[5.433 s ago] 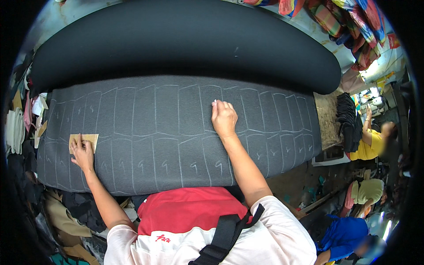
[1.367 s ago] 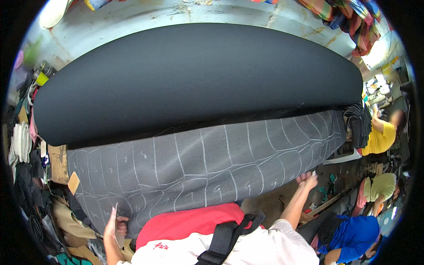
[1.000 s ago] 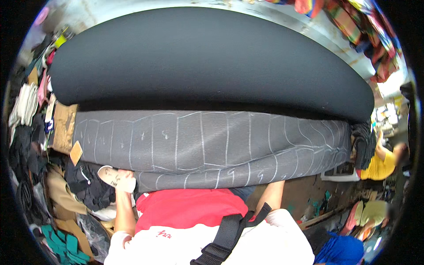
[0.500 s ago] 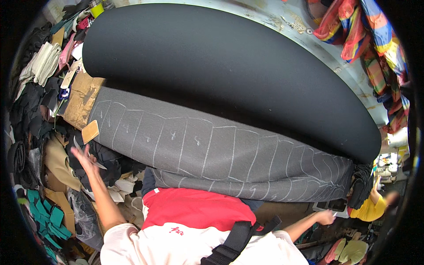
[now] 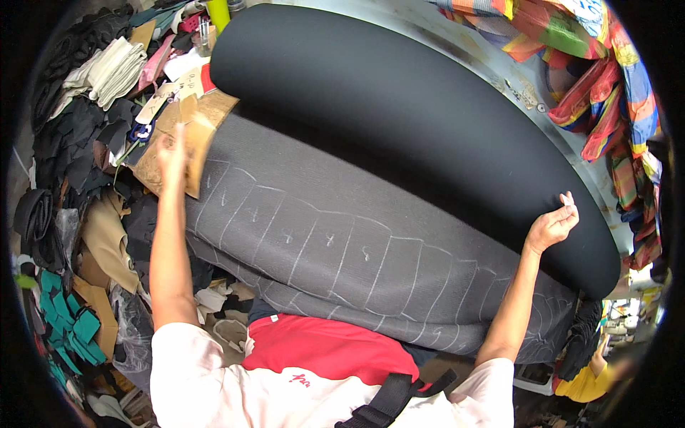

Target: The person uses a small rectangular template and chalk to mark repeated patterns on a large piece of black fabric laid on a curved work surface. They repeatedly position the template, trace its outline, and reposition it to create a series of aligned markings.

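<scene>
My left hand (image 5: 172, 155) is over the worn wooden board (image 5: 153, 160) at the left end of the fabric, its fingers smeared by motion. A small tan rectangular piece (image 5: 188, 110) shows just above its fingertips; I cannot tell whether the hand grips it. My right hand (image 5: 554, 227) is raised at the right, in front of the black roll, fingers pinched on a small white piece of chalk (image 5: 567, 200). Between my arms lies dark grey fabric (image 5: 307, 232) marked with white chalk lines, its near side hanging in folds over the edge.
A large roll of black material (image 5: 399, 93) lies across the far side of the fabric. Folded white cloth (image 5: 110, 71) and dark scraps are heaped at the left, with teal pieces (image 5: 71, 314) lower down. Colourful striped bags (image 5: 592, 107) hang at far right. A person in yellow (image 5: 585, 381) is beyond.
Both hands have risen and moved farther out over the fabric. The tan piece has left the fabric's left edge. The blade by my left hand no longer shows. The view has shifted.
</scene>
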A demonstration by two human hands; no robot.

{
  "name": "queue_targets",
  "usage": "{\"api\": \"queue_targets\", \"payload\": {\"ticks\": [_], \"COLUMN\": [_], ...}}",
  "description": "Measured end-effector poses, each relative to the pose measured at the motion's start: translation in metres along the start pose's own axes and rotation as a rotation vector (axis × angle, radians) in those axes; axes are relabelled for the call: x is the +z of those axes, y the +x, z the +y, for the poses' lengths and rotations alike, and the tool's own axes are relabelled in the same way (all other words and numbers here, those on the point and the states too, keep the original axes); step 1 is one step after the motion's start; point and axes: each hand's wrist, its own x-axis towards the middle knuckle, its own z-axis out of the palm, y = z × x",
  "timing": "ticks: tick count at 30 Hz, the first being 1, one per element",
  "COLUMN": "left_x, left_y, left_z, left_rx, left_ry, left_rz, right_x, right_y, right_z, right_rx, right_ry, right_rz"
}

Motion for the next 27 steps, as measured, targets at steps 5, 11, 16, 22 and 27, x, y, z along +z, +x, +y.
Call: {"api": "queue_targets", "payload": {"ticks": [5,11,16,22,27], "left_x": [0.025,0.021,0.007,-0.051,-0.057], "left_y": [-0.094,-0.116,-0.168,-0.168,-0.132], "left_z": [0.004,0.009,0.004,0.003,0.021], "left_rx": [0.520,0.502,0.533,0.497,0.488], "left_ry": [0.874,0.973,1.065,0.944,0.705], "left_rz": [-0.413,-0.500,-0.549,-0.575,-0.388], "right_x": [-0.045,-0.135,-0.156,-0.202,-0.179], "right_y": [-0.091,-0.167,-0.151,-0.184,-0.166], "right_z": [-0.006,0.091,0.156,0.124,0.064], "right_rx": [-0.140,0.294,0.273,0.314,0.080], "right_ry": [-0.133,-0.722,-0.728,-0.677,-0.613], "right_rz": [-0.775,-0.556,-0.512,-0.503,-0.550]}}
